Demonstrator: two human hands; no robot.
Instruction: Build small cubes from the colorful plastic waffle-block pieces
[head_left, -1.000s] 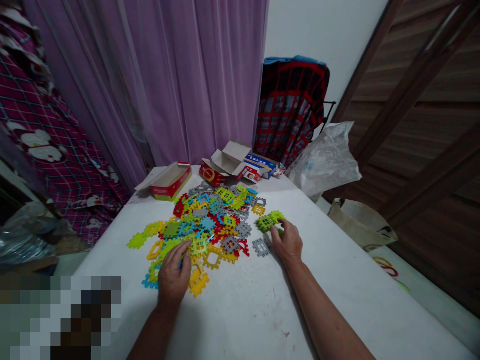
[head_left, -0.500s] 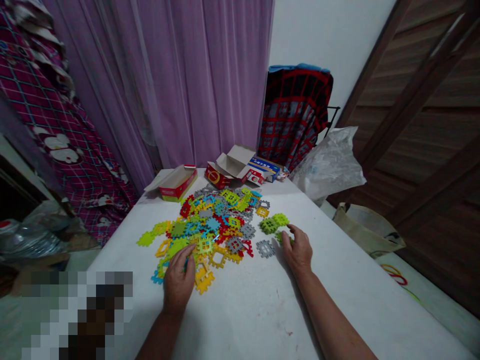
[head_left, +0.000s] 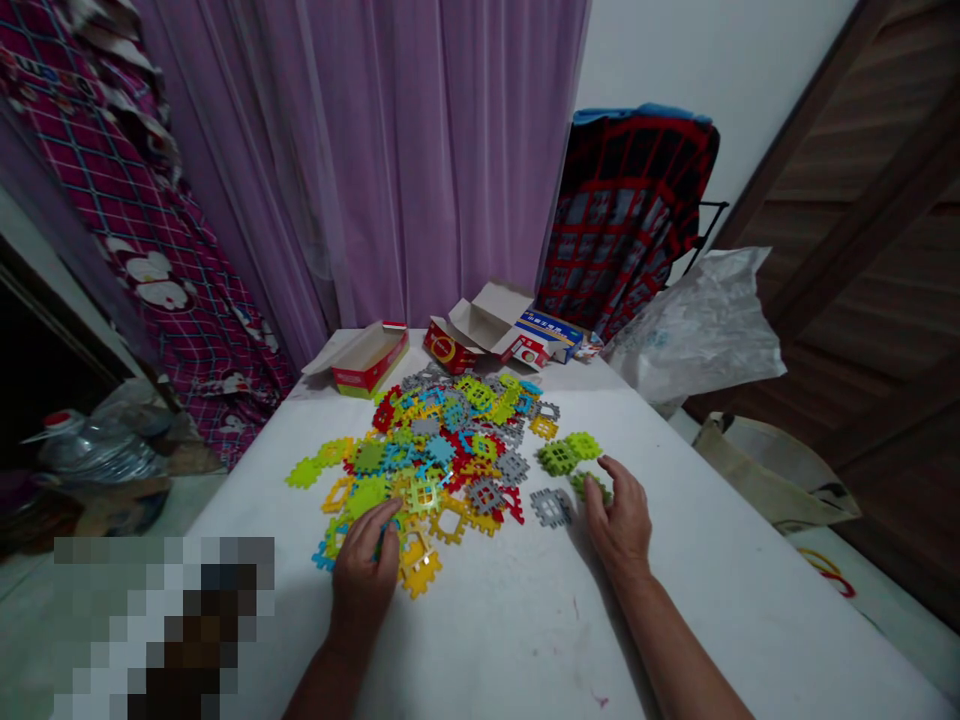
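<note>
A heap of toothed plastic building tiles [head_left: 439,450] in yellow, blue, green, red and grey covers the middle of the white table [head_left: 517,630]. My left hand [head_left: 366,560] rests at the heap's near left edge, open, thumb apart from the fingers, over yellow and blue tiles. To the right of the heap, my right hand [head_left: 624,512] is open, with its thumb and index finger spread at a green tile [head_left: 587,487] that they partly hide. Just beyond lie a dark green tile [head_left: 556,457] and a light green tile [head_left: 583,445]. A grey tile [head_left: 551,507] lies left of that hand.
Along the back edge stand an open red-and-green box [head_left: 371,368], an open red box [head_left: 451,352] and a blue box [head_left: 551,333]. A clear plastic bag [head_left: 694,325] hangs at the right edge above a beige bag [head_left: 772,470]. A purple curtain [head_left: 442,160] closes off the back.
My view has turned slightly left, so everything sits further right in the picture. Both hands keep nearly the same places beside the tiles.
</note>
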